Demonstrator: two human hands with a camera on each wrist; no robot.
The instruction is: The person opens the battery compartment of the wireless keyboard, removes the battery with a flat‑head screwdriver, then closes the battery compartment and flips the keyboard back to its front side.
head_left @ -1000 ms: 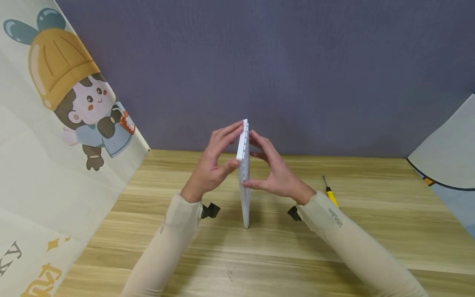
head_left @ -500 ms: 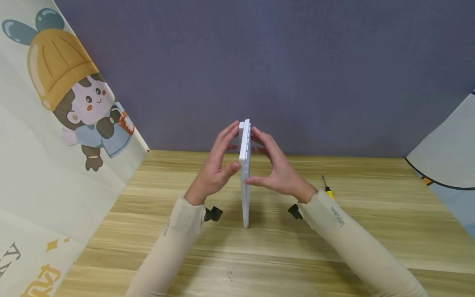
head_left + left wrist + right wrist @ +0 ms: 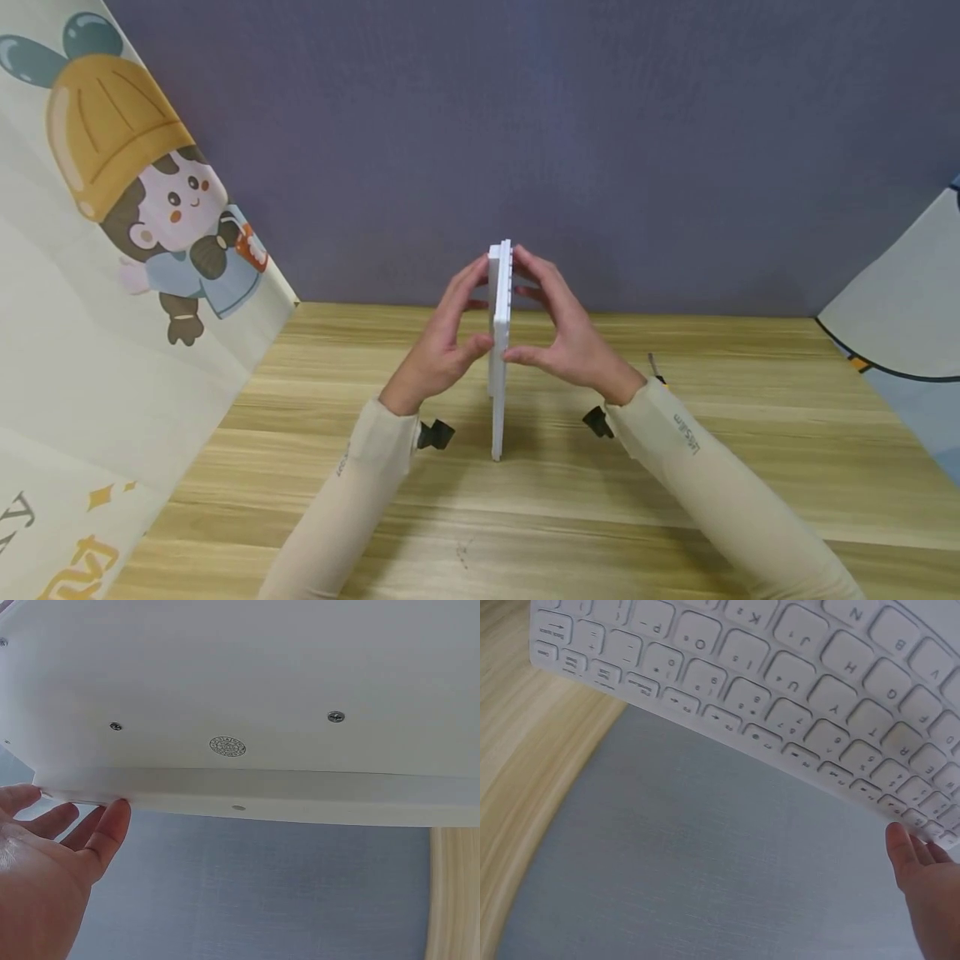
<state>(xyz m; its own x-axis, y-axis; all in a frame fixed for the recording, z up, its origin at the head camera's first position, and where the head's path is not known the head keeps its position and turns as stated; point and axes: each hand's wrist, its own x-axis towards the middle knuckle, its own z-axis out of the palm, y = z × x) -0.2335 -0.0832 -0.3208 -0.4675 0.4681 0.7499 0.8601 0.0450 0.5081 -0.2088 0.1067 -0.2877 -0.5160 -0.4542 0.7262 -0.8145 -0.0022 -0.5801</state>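
A white keyboard (image 3: 501, 312) is held on edge above the wooden table, nearly edge-on in the head view. Its keys face right and its underside faces left. My left hand (image 3: 444, 348) holds it from the underside, with thumb and fingertips along the raised ridge. From the key side, my right hand (image 3: 572, 337) grips it by thumb and fingers near one end. Screws and an oval stamp show on the keyboard's underside (image 3: 225, 690) in the left wrist view. Rows of white keys (image 3: 780, 690) fill the upper part of the right wrist view.
A screwdriver (image 3: 653, 364) lies on the table (image 3: 420, 517) to the right, its handle mostly hidden by the right sleeve. A dark grey-blue panel (image 3: 525, 125) stands behind the table. Printed cartoon cloth (image 3: 67, 333) borders the left side.
The keyboard's upper end has shifted slightly right and turned, showing more of its underside ridge. Both hands moved with it. The right sleeve now covers more of the screwdriver.
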